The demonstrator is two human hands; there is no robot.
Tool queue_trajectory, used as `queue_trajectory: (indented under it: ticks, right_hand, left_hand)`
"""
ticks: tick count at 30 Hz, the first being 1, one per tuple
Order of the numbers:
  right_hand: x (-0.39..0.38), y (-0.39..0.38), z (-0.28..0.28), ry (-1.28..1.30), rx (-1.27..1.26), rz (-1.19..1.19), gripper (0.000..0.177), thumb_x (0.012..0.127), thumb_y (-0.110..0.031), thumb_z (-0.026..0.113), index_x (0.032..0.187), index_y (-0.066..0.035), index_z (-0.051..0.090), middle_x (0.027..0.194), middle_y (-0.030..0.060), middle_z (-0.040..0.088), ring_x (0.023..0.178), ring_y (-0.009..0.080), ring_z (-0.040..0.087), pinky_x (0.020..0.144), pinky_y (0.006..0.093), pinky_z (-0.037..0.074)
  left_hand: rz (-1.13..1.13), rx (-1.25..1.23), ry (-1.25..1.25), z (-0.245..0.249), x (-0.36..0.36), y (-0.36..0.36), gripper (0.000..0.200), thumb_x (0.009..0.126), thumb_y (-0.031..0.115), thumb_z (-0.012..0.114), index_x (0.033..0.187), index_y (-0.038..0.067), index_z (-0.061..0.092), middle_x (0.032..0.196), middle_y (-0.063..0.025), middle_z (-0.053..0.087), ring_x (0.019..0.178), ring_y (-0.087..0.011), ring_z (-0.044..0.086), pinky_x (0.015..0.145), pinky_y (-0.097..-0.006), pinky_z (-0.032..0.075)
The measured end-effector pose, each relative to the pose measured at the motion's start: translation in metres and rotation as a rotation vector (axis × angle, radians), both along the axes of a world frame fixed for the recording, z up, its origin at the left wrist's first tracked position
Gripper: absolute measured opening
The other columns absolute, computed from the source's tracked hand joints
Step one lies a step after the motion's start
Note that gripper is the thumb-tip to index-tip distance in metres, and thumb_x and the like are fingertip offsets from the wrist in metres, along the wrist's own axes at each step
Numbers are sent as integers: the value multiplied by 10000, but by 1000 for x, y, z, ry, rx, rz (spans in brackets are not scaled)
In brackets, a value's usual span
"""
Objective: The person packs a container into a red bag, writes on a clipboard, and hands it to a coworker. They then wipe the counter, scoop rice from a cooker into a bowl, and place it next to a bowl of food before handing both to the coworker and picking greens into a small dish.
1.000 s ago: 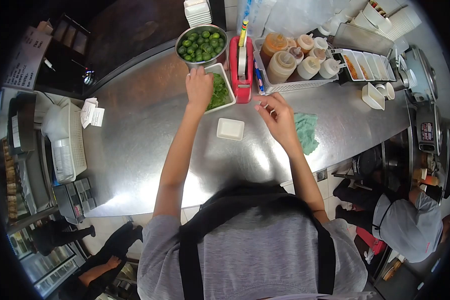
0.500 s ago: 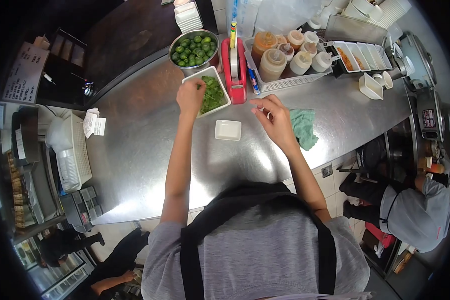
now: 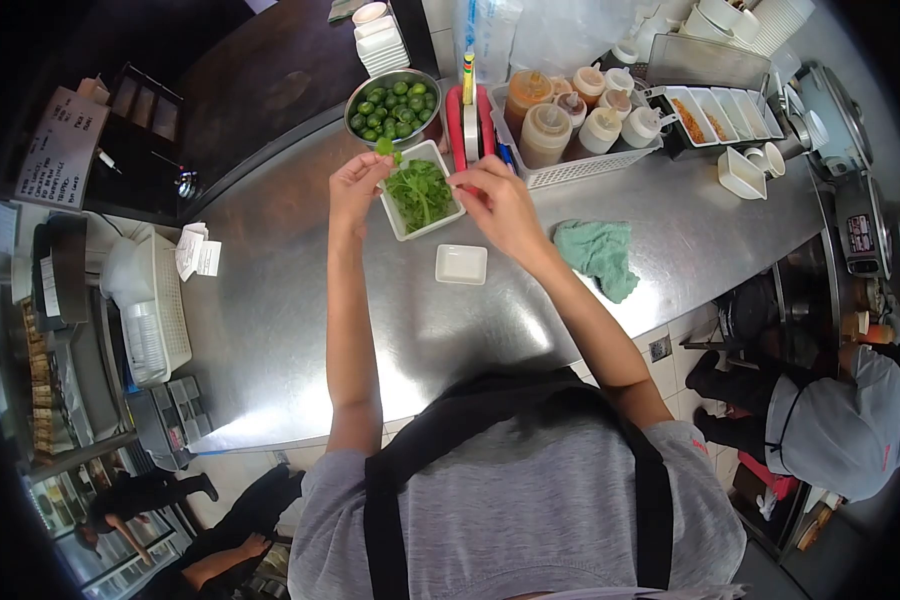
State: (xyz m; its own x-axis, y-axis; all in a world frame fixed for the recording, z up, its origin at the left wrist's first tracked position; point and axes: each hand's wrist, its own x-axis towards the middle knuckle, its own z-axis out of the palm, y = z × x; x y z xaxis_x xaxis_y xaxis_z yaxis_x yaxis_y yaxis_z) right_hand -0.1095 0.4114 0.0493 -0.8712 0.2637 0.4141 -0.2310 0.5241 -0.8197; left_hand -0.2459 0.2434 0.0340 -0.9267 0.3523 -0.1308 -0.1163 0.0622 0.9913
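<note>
My left hand point(image 3: 355, 192) is closed in a pinch on a leafy cilantro sprig point(image 3: 387, 149), its leaves pointing up past the fingertips. Below and right of it sits a white rectangular tub point(image 3: 407, 236) filled with loose cilantro point(image 3: 420, 194). At the tub's right rim, my right hand point(image 3: 495, 205) has thumb and finger pressed together; anything between them is too small to make out. A small white dish point(image 3: 461, 265) lies on the steel counter in front of the tub, with nothing in it.
Behind the tub stand a metal bowl of limes point(image 3: 393, 108) and a red tape dispenser point(image 3: 458, 130). A basket of squeeze bottles point(image 3: 585, 165) is to the right, with a green cloth point(image 3: 600, 255) nearer me. Co-workers are behind, including one in grey point(image 3: 840, 430).
My left hand has come up from the cilantro and moved slightly left, a sprig now in its fingers. My right hand has moved left to the tub's edge and closed into a pinch.
</note>
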Motion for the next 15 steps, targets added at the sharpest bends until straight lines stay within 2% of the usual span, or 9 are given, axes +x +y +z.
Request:
queue_trajectory:
  ticks: [6,15]
  right_hand:
    - [-46,-15,-24,-107,-181,38,128,711,-46,666,839,-39,675,788,99,537,692,200,585,642,314,462]
    - [-71,-16,-49,-210,-108,49,126,705,-99,682,821,-49,685,693,87,566,657,181,563,626,289,446]
  left_hand:
    - [-39,119,-114,-13,-4,-3,122,794,145,640,901,87,649,768,40,622,682,-20,547,568,-165,367]
    - [-30,62,-146,-15,0,2,121,829,147,602,929,89,639,773,47,614,687,-12,549,574,-162,393]
